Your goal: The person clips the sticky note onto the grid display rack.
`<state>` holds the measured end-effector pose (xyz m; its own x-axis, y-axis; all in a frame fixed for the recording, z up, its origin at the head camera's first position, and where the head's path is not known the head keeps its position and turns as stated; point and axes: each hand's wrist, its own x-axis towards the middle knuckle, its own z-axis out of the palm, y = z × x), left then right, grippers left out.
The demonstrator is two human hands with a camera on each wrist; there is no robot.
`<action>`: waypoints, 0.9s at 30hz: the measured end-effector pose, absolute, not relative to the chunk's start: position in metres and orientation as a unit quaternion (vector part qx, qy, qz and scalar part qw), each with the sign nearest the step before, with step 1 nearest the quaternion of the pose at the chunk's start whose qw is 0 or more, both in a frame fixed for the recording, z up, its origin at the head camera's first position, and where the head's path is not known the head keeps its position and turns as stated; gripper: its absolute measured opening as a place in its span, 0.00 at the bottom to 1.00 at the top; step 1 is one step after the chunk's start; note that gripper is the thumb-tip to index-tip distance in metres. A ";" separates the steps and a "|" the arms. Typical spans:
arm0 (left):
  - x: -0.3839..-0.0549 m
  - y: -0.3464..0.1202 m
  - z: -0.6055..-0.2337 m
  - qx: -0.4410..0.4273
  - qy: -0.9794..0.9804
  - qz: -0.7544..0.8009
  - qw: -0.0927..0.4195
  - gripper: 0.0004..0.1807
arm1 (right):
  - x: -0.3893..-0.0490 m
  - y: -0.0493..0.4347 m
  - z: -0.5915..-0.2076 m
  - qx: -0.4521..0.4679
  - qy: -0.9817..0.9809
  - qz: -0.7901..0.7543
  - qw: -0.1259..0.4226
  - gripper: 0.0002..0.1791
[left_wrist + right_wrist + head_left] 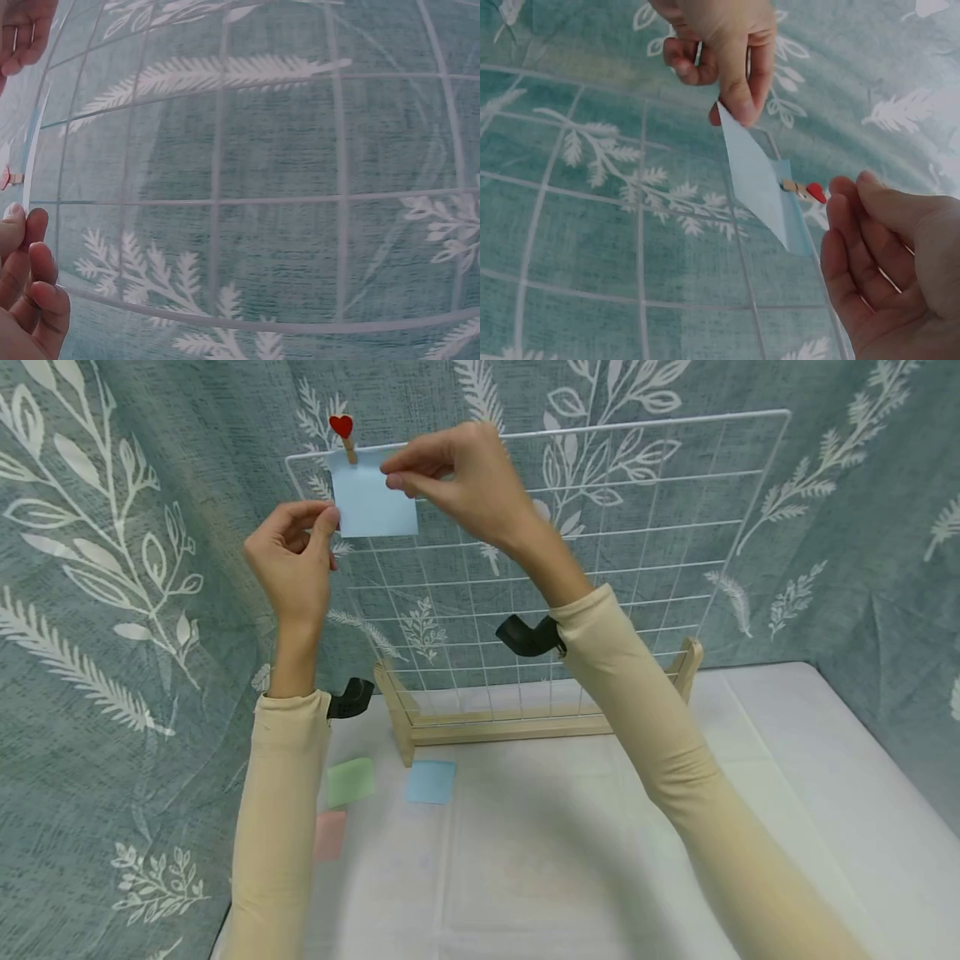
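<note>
A light blue paper note (375, 502) hangs at the top left of the white wire grid (637, 531). A wooden clothespin (793, 187) with a red heart (341, 426) sits on the note's top edge, near its left corner. My left hand (291, 552) pinches the note's left edge between thumb and forefinger; the left wrist view shows the note edge-on there. My right hand (457, 477) is by the note's upper right, fingers loosely bent. In the right wrist view its fingertips (844, 187) are beside the heart, with nothing between them.
The grid stands in a wooden base (510, 729) on a white-covered table (540, 860). Green (350, 782), pink (330, 836) and blue (431, 782) notes lie at its left front. A leaf-patterned curtain (112, 610) surrounds the table behind and at the sides.
</note>
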<state>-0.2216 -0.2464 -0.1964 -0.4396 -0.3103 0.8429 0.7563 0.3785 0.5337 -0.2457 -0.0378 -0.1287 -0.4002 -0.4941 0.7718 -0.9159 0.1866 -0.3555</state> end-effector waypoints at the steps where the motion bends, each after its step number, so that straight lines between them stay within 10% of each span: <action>1: -0.221 -0.246 -0.199 -0.171 -0.665 -0.528 0.499 0.05 | -0.245 -0.036 -0.132 0.492 -0.722 0.415 0.254 0.10; 27: -0.200 -0.243 -0.276 -0.126 -0.736 -0.543 0.384 0.09 | -0.245 0.019 -0.217 0.410 -0.815 0.397 0.098 0.10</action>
<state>-0.2003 -0.2434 -0.2763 -0.6730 -0.2308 0.7027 0.6032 0.3785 0.7021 -0.2451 0.0192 -0.2171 -0.6440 -0.5916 0.4850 -0.7468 0.3487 -0.5663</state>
